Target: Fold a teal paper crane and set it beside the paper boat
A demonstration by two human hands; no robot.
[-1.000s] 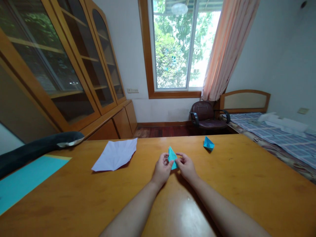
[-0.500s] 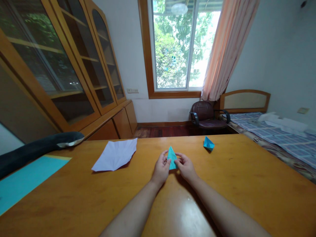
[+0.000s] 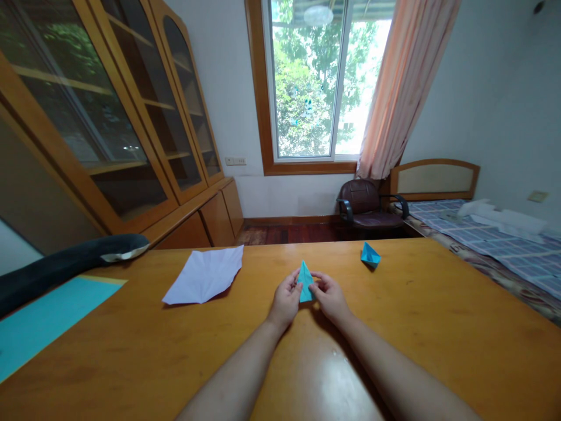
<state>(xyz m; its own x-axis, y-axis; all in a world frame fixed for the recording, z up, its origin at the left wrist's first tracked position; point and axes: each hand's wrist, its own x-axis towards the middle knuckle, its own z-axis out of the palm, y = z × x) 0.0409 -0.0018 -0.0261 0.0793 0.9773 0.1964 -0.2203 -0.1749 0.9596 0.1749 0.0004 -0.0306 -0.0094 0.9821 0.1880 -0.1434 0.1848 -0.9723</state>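
Two bare arms reached out over the wood table [image 3: 131, 351]. The left hand [image 3: 286, 301] and the right hand [image 3: 329, 298] met near the middle of the table, and both pinched a small blue paper shape [image 3: 305, 282] between thumb and fingers. The left hand held its left edge and the right hand held its right edge. The paper stood up with its point toward the window, low over the table. A second before, the paper leaned a bit to one side; now it stood straighter, and the hands had hardly moved. The fingers had closed in a little on the lower part of the paper. To the left lay a white sheet [image 3: 204, 276] with fold lines, flat on the table, well apart from the hands. A blue mat [image 3: 48, 318] lay at the far left edge. Past the hands, to the right, sat a small blue paper boat [image 3: 370, 254], in the same spot as before. Behind the table stood a dark chair [image 3: 370, 207], a bed [image 3: 491, 240], a window [image 3: 322, 82] and a tall cabinet [image 3: 100, 117].
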